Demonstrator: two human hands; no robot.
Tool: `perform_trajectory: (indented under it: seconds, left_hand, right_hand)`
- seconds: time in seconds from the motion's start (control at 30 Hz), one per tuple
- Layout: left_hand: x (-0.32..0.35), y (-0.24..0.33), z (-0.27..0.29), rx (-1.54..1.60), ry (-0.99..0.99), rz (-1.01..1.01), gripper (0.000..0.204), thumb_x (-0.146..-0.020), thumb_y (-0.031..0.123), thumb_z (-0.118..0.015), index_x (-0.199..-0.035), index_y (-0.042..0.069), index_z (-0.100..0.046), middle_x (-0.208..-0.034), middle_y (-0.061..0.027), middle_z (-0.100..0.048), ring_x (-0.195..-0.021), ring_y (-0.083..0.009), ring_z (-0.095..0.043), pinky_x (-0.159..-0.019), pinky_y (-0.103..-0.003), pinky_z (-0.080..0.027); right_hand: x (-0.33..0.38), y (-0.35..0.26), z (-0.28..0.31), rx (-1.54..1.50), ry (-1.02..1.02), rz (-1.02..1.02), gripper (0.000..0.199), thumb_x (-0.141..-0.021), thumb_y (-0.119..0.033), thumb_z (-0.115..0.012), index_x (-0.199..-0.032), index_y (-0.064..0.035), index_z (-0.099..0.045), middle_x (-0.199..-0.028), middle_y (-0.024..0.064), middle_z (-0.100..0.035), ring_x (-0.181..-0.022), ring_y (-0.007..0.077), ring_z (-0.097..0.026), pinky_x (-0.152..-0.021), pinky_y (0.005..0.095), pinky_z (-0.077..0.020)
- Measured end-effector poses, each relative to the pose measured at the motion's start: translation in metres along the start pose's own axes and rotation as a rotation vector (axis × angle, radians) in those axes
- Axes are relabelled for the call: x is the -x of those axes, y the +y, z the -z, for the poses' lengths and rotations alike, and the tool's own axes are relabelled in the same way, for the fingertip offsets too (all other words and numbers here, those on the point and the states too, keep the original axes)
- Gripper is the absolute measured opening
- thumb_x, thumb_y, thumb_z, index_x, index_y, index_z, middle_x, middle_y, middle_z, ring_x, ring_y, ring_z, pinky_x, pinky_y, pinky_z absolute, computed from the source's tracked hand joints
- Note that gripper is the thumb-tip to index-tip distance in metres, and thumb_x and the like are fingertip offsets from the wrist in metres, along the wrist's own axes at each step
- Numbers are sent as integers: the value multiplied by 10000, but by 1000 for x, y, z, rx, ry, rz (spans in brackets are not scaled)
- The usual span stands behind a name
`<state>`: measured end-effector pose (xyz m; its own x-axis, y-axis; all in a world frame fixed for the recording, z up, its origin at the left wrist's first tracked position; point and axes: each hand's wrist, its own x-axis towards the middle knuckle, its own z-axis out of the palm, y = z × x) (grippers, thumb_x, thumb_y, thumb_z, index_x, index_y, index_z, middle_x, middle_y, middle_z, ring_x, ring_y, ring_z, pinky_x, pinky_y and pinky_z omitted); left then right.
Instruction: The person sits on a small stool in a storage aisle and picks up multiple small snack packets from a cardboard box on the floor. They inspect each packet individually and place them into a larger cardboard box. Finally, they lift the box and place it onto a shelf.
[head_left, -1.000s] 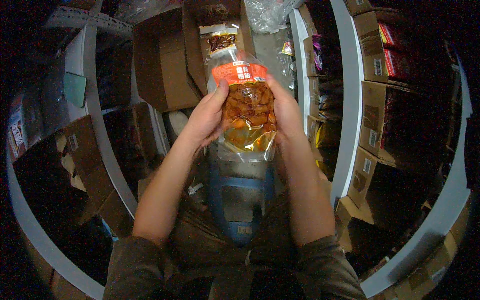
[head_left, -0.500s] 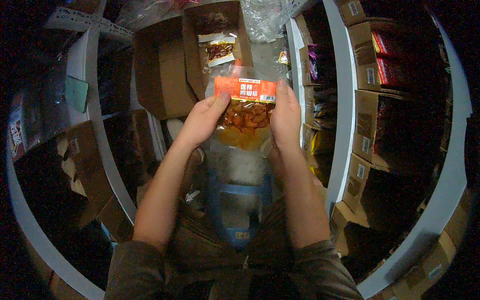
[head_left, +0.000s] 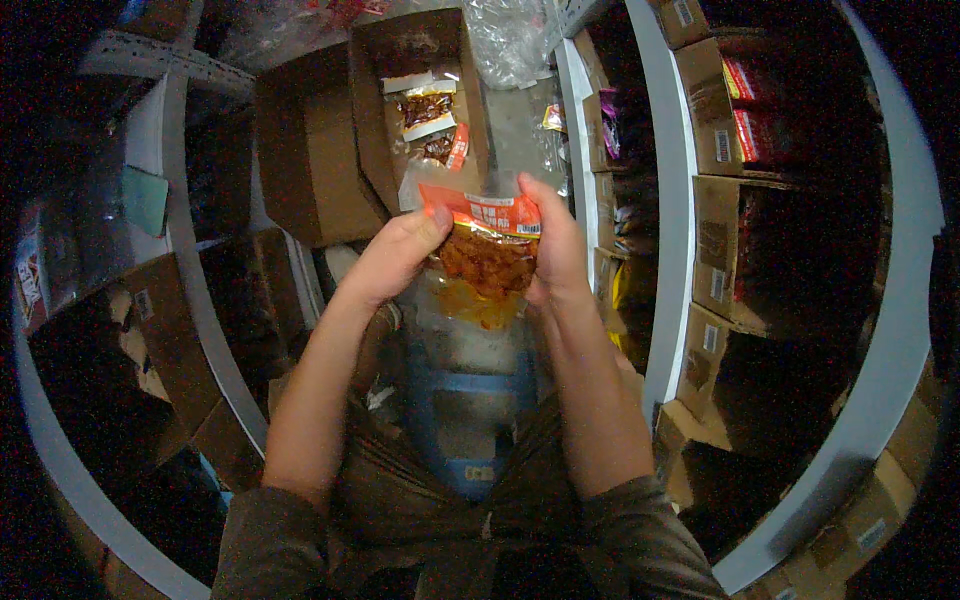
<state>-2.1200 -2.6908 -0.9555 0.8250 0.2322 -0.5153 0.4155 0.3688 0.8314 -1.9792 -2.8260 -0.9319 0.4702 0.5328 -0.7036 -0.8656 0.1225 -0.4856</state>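
Between my hands is a clear snack packet [head_left: 484, 262] with an orange-red header and reddish-brown pieces inside. My left hand [head_left: 396, 254] pinches its left edge, thumb on top of the header. On the right edge, my right hand [head_left: 560, 246] grips the packet, its thumb pointing up along the header's side; the other fingers are mostly behind. Just beyond stands an open cardboard box [head_left: 366, 120], with a white-edged snack packet [head_left: 428, 108] inside. Nearer in the same box lies a smaller packet with an orange-red end [head_left: 456, 148], partly hidden by the held one.
Shelf posts flank me, with open cartons [head_left: 722, 240] of packets on the right and more cartons [head_left: 165, 335] on the left. Crumpled clear plastic [head_left: 508, 40] lies past the box. A blue stool-like frame [head_left: 470, 382] is below, between my legs.
The held packet has come slightly nearer to me and tilted, its header now creased and slanting down to the right. More of the box's contents shows beyond it.
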Motion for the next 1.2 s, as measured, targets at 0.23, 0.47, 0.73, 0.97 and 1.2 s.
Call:
perform_trajectory:
  seconds: [0.23, 0.47, 0.73, 0.97, 1.2]
  left_hand:
    - [-5, -11, 6, 31, 52, 39, 540, -1043, 514, -497, -1166, 22, -683, -1019, 4, -682, -843, -96, -575, -749, -270, -470]
    - [-2, 1, 4, -26, 55, 10, 527, -1050, 466, -511, -1154, -23, -677, -1051, -31, -698, -933, -112, -600, -858, -298, -488]
    - [1, -4, 2, 105, 5, -140, 496, -1049, 445, -520, -1190, -2, -682, -1104, -47, -699, -1019, -136, -607, -913, -331, -495]
    - [6, 7, 100, -392, 448, -17, 483, -998, 452, -589, -1180, 14, -683, -1088, -119, -727, -977, -206, -670, -874, -361, -523]
    - [-18, -79, 187, -512, 1042, -46, 412, -985, 356, -560, -1190, 0, -584, -1139, -287, -657, -1083, -473, -618, -919, -518, -478]
  right_hand:
    - [-16, -2, 6, 245, 97, 303, 362, -1053, -323, -527, -1043, 4, -684, -977, 84, -713, -857, 152, -658, -822, 299, -509]
    - [-24, 5, 19, 175, 143, 258, 300, -1024, -278, -580, -1056, 11, -652, -1010, 89, -683, -905, 165, -640, -842, 326, -507]
    - [5, -4, -22, -48, -38, 125, 343, -1045, -366, -510, -1058, -61, -666, -966, 82, -724, -878, 241, -712, -856, 414, -578]
    - [-9, 5, 6, 762, 66, 214, 266, -1060, -286, -529, -1151, -38, -563, -1019, 88, -674, -755, 122, -611, -599, 260, -503]
    - [-8, 16, -1, 914, -24, 145, 259, -1057, -272, -537, -1157, -37, -577, -1067, 68, -669, -842, 134, -627, -658, 279, -527]
